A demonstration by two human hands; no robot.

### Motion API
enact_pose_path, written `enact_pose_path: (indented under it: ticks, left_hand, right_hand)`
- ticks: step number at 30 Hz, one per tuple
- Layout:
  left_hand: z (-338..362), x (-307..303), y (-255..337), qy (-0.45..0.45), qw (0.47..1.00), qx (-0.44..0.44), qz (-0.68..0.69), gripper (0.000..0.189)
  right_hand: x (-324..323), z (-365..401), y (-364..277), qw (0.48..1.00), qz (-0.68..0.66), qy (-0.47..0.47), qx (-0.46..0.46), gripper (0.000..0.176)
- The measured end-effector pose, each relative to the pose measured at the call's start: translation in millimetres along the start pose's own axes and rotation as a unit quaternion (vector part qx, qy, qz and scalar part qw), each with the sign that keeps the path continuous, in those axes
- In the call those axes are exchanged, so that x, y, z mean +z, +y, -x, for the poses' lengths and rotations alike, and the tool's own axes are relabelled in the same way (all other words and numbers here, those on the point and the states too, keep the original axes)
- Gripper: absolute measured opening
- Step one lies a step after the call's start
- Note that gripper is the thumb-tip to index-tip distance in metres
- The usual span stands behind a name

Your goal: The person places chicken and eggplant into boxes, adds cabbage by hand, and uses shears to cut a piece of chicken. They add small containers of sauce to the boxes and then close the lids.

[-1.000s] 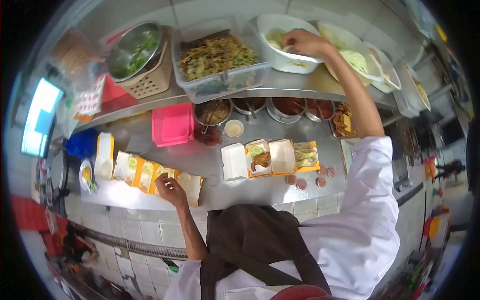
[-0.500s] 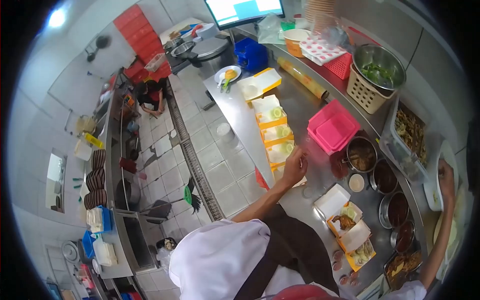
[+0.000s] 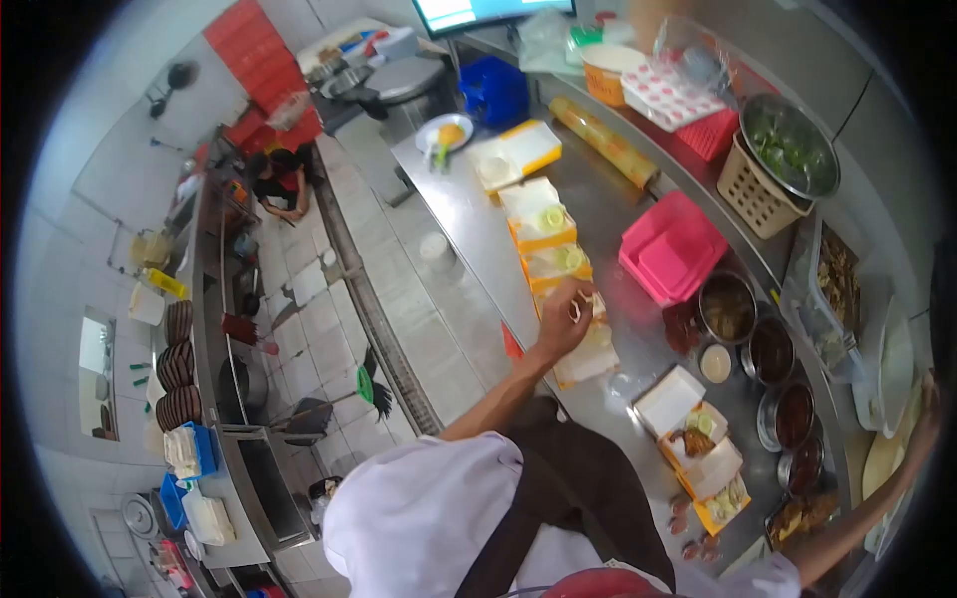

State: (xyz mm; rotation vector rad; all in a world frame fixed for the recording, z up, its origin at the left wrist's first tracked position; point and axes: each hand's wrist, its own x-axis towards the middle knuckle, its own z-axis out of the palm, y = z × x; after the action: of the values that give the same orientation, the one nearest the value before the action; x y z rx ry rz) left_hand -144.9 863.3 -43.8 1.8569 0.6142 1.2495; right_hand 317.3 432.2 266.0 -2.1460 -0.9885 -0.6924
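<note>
My left hand (image 3: 565,317) is over a row of white-and-orange food boxes on the steel counter, its fingertips curled together in a pinch. Whatever they hold, if anything, I cannot make out. Beyond it, an open box (image 3: 530,204) has pale green slices (image 3: 551,217) in it, apparently cucumber. Closer to me lies a box (image 3: 586,359) partly under my wrist. My right hand (image 3: 929,411) is at the far right edge beside a white tub (image 3: 885,374); its fingers are blurred. Between my arms, another box (image 3: 688,453) holds a browned piece of meat (image 3: 695,440) and green slices.
Pink plastic containers (image 3: 673,249) stand mid-counter. Several metal pots of sauce (image 3: 793,414) line the right side. A steel bowl of greens (image 3: 788,145) sits on a beige basket (image 3: 760,184). Across the tiled floor, a person (image 3: 284,184) crouches by a drain channel.
My left hand has shifted slightly left, still over the boxes. My right hand has come out of the white tub, moving toward the right edge. The whole view has tilted slightly.
</note>
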Motion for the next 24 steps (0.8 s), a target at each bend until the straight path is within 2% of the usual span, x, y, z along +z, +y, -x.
enact_pose_path:
  ticks: [2,3,4,5,6,7,8,9,11,12,14,18,20,23,24]
  left_hand:
    - [-1.8,-6.6,7.9,-0.054,0.998,0.032,0.029,0.028]
    - [-1.7,-7.4,15.7,-0.093,0.994,0.042,0.051,0.029]
    - [-6.7,-9.3,30.6,-0.144,0.985,0.051,0.075,0.033]
    - [-3.3,-9.5,40.2,-0.191,0.974,0.066,0.104,0.037]
    - [3.3,-5.7,37.9,-0.201,0.970,0.059,0.125,0.037]
    - [5.2,-1.5,35.8,-0.229,0.963,0.057,0.127,0.037]
    - [16.3,-3.5,36.1,-0.257,0.957,0.043,0.129,0.039]
    - [26.6,-2.8,25.7,-0.285,0.950,0.004,0.126,0.041]
    - [43.4,-8.8,-7.3,-0.313,0.943,-0.054,0.095,0.041]
    - [51.9,-12.7,-26.0,-0.318,0.941,-0.058,0.101,0.041]
    - [64.0,-17.2,-55.5,-0.316,0.934,-0.141,0.087,0.040]
    - [77.5,-15.4,-92.2,-0.323,0.929,-0.151,0.098,0.039]
    - [81.3,-2.2,-116.4,-0.317,0.942,-0.051,0.100,0.035]
    - [90.4,18.6,-141.9,-0.347,0.936,-0.013,0.063,0.030]
    - [91.8,22.8,-140.8,-0.358,0.933,-0.030,0.014,0.029]
  right_hand:
    - [25.4,55.3,-133.4,0.999,-0.032,-0.029,-0.011,0.023]
    - [62.7,90.3,-181.0,0.988,-0.146,-0.036,0.038,0.017]
    - [103.7,119.7,-232.6,0.956,-0.255,-0.141,0.044,0.019]
    - [139.0,142.1,-281.2,0.922,-0.287,-0.230,0.123,0.018]
    - [188.7,168.3,-286.7,0.890,-0.298,-0.307,0.160,0.021]
    - [236.6,189.8,-296.5,0.904,-0.257,-0.337,0.057,0.023]
    - [287.6,221.2,-297.2,0.877,-0.334,-0.342,0.046,0.023]
    - [328.0,249.8,-295.4,0.850,-0.356,-0.381,0.068,0.019]
    - [367.5,284.5,-311.7,0.846,-0.336,-0.401,0.102,0.016]
    - [382.1,300.5,-315.9,0.843,-0.334,-0.409,0.106,0.016]
    - [399.9,323.2,-324.3,0.844,-0.324,-0.413,0.110,0.016]
    - [425.0,341.2,-319.1,0.843,-0.304,-0.432,0.106,0.016]
    - [438.7,349.7,-309.4,0.840,-0.290,-0.445,0.108,0.018]
    - [468.6,372.2,-279.3,0.835,-0.276,-0.453,0.147,0.022]
    - [478.9,379.9,-267.3,0.816,-0.286,-0.472,0.168,0.028]
